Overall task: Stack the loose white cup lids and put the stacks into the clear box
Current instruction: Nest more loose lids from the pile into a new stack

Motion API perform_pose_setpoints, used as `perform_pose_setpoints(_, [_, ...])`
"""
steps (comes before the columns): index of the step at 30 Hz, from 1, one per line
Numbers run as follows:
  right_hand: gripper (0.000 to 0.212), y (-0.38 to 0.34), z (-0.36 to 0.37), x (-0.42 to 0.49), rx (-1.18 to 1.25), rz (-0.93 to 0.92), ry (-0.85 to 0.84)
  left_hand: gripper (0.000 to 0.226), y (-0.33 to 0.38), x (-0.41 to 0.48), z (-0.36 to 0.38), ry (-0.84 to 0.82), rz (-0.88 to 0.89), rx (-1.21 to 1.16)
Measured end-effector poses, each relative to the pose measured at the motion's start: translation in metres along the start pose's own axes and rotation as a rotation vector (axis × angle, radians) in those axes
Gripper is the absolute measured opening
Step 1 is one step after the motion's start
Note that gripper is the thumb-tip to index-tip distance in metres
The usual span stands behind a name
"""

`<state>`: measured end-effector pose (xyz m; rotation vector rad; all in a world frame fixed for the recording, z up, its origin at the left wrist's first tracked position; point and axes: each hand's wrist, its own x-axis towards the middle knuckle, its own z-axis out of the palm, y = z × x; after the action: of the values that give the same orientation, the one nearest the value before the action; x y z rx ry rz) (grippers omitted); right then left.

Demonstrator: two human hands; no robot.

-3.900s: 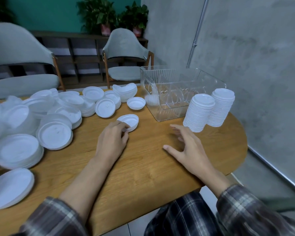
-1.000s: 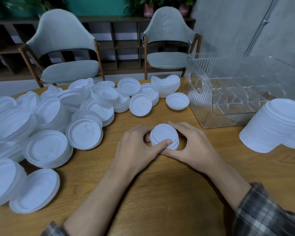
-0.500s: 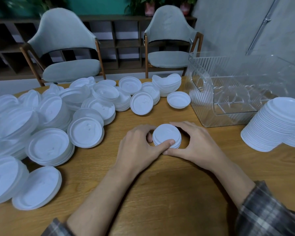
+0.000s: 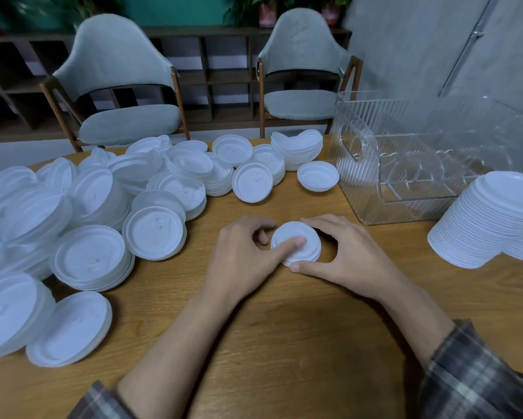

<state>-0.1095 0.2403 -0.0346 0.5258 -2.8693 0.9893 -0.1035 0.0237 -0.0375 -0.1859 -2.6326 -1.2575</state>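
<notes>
A short stack of small white lids (image 4: 299, 237) sits on the wooden table (image 4: 284, 343) in front of me. My left hand (image 4: 245, 258) curls around its left side with the thumb lying across the top. My right hand (image 4: 347, 255) cups its right side, fingers behind it and thumb in front. The clear box (image 4: 405, 164) stands at the back right with no lids visible inside. Two tall finished lid stacks (image 4: 481, 219) stand to the right of my hands. Several loose lids and low piles (image 4: 103, 213) cover the left half of the table.
A single upturned lid (image 4: 317, 176) lies just left of the box. Two grey chairs (image 4: 118, 86) stand behind the table, with shelving behind them. A grey wall runs along the right.
Since 3.9 s ago the small stack has gone dome-up and both hands have closed around it. Over the last second the hands have barely moved; the view has shifted slightly.
</notes>
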Motion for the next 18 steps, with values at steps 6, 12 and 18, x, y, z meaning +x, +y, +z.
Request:
perform_pose_setpoints(6, [0.091,-0.006,0.003,0.001,0.004,0.038,0.021,0.025,-0.015,0.028,-0.006,0.141,0.102,0.088])
perform_pose_setpoints(12, [0.087,-0.005,0.006,0.002,0.018,0.046,0.044,0.034,-0.018,0.058,0.004,0.150,0.201,0.277])
perform_pose_setpoints(18, [0.079,-0.004,0.008,0.003,0.024,0.030,0.051,0.026,-0.025,0.061,0.008,0.180,0.202,0.271])
